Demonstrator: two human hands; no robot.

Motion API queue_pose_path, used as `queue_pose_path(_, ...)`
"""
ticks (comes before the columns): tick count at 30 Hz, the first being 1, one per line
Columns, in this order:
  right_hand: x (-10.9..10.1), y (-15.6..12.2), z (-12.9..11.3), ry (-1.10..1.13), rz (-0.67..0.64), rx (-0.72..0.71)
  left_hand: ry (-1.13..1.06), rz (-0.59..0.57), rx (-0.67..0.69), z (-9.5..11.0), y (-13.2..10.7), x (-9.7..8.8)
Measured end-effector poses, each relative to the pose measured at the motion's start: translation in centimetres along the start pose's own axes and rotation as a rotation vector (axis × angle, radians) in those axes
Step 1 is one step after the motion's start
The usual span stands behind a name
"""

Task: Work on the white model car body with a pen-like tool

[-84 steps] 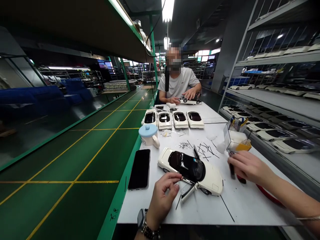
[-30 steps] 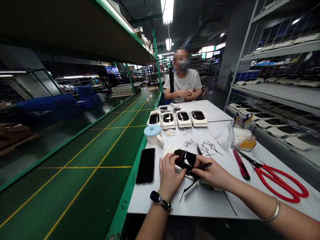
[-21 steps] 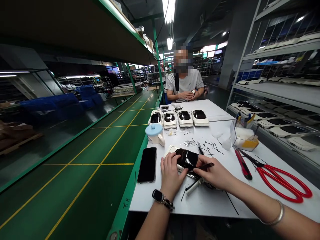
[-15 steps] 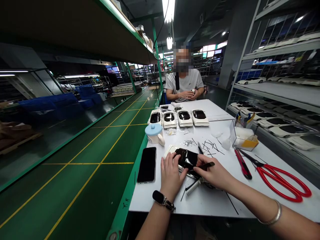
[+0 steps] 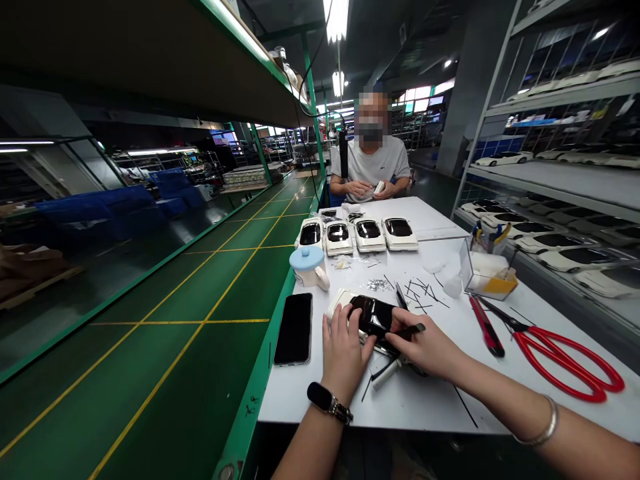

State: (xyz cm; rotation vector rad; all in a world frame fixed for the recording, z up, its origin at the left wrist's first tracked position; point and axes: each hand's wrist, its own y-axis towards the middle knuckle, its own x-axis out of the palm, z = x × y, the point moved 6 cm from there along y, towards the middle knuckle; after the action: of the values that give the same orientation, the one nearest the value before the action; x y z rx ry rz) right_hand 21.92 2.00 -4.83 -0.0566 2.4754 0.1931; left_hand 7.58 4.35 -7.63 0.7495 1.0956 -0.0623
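Observation:
A white model car with a glossy black roof point(image 5: 371, 315) lies on the white table point(image 5: 430, 407) in front of me. My left hand point(image 5: 344, 351) rests on its near side, fingers curled against the body. My right hand point(image 5: 423, 345) is closed in a pinch on a thin black strip point(image 5: 411, 329) held over the car's roof edge. The car's open door point(image 5: 386, 373) sticks out below my hands. Several loose black strips point(image 5: 417, 297) lie just beyond the car.
A black phone point(image 5: 294, 328) lies left of the car, beside a blue-lidded mug point(image 5: 307, 267). Red scissors point(image 5: 563, 360) and a red-black knife point(image 5: 485, 327) lie to the right, near a clear box point(image 5: 487, 275). Several white car bodies point(image 5: 367, 235) stand in a row. A person point(image 5: 371, 163) sits at the far end.
My right hand came in from the right, where the scissors and knife now lie, and joined my left hand on the car with a black strip. In the last second both hands barely move.

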Motion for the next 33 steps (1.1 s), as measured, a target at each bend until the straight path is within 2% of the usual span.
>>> queue_pose_path(7,0.9,0.1,-0.7,-0.042,-0.031,-0.021,-0.026,-0.023,-0.033,-0.1,0.1,-0.1)
queue_pose_path(13,1.1,1.0,-0.6,-0.033,0.008,0.026,-0.037,-0.041,-0.046,-0.2,0.3,-0.2)
queue_pose_path(22,-1.3,0.0,-0.4,0.034,0.130,0.034,-0.081,-0.048,-0.064,-0.3,0.2,-0.3)
queue_pose_path(28,-0.2,0.1,0.5,0.035,0.090,0.048,-0.129,-0.074,-0.099,-0.6,0.4,-0.5)
queue_pose_path(33,0.1,0.1,0.2,0.018,0.077,0.042,-0.156,-0.094,-0.119,-0.7,0.3,-0.5)
